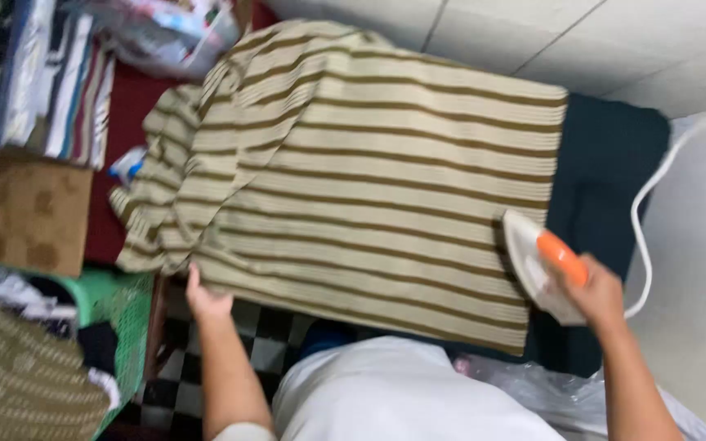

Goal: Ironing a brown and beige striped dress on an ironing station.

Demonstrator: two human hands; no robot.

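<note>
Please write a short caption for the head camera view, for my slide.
Right hand holds a white-and-orange iron at the edge of a striped cloth; left hand grips its near edge.

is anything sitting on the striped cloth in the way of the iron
Nothing visible does. The right hand holds the iron at the striped cloth's right edge; the left hand grips its near-left edge, off the open stretch.

Iron [537, 265] on cloth's [369, 163] right edge; basket [124, 318] left.

The right hand [594, 296] holds a white iron [533, 265] by its orange handle at the right edge of the striped cloth [369, 180], while the left hand [204, 300] grips the cloth's near-left edge over the dark ironing board [606, 163].
</note>
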